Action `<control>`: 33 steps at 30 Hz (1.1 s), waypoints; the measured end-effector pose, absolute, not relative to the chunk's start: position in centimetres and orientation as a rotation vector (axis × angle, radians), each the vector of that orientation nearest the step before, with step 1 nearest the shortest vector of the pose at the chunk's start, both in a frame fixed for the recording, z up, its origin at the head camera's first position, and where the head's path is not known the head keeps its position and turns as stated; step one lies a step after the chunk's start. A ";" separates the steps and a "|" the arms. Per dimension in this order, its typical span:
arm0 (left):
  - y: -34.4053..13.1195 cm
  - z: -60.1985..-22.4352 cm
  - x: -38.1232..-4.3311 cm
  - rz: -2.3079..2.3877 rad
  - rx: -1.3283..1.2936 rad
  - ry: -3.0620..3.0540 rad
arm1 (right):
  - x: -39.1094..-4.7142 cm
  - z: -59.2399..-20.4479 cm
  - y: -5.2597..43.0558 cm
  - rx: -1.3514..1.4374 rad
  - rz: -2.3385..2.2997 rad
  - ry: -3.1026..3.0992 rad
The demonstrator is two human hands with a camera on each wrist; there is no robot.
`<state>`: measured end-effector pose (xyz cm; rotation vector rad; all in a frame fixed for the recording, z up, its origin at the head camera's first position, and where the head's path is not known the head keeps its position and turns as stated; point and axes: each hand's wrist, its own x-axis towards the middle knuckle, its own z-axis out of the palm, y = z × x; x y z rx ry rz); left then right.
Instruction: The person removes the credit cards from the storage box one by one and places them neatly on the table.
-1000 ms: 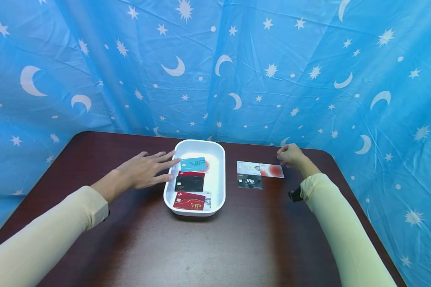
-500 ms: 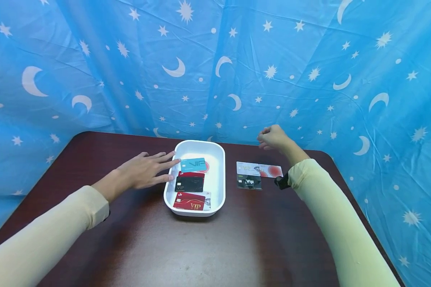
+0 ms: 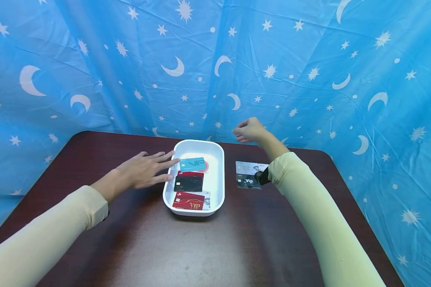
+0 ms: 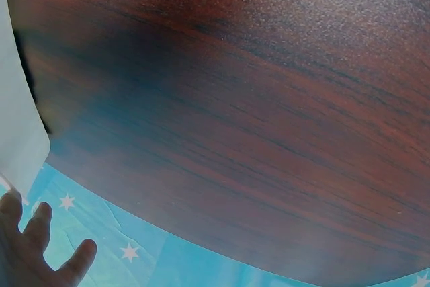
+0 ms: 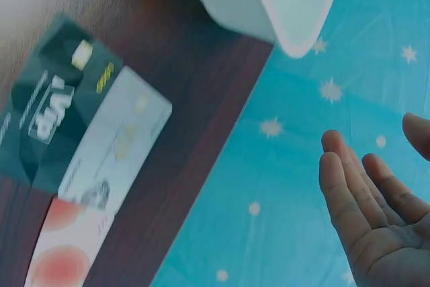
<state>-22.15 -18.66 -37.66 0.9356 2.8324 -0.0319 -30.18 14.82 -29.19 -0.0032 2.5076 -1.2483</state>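
Note:
My left hand (image 3: 143,171) spreads straight fingers against the left rim of a white tray (image 3: 219,199); the left wrist view catches only its fingertips (image 4: 82,257). Inside the tray lie a light blue VIP card (image 3: 192,164), a black VIP card (image 3: 188,183) and a red VIP card (image 3: 188,200), each overlapping another card. My right hand (image 3: 250,130) is in the air beyond the loose cards, thumb apart from loosely bent fingers (image 5: 336,186), holding nothing. Under that arm are a silvery white card (image 3: 246,166), a dark Vip card (image 3: 247,182) and a white card with red circles (image 5: 64,260).
A dark brown wooden table (image 3: 201,247) carries everything. Blue cloth (image 3: 201,79) with moons and stars hangs behind its far edge and along the right side. A black band (image 3: 263,176) shows at my right cuff.
My right hand has travelled left and away from me, from beside the loose cards toward the tray. Its forearm now covers the red-circle card in the head view. The left hand has stayed put.

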 end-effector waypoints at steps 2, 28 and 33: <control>-18.7 -37.6 -22.1 -0.034 0.933 2.831 | -30.1 -29.6 14.0 -0.017 -1.271 2.485; -18.8 -37.7 -22.3 -0.017 0.933 2.822 | -29.6 -34.1 6.5 0.009 -1.194 2.404; -18.9 -37.9 -22.4 -0.030 0.944 2.826 | -29.6 -34.9 6.3 0.034 -1.162 2.406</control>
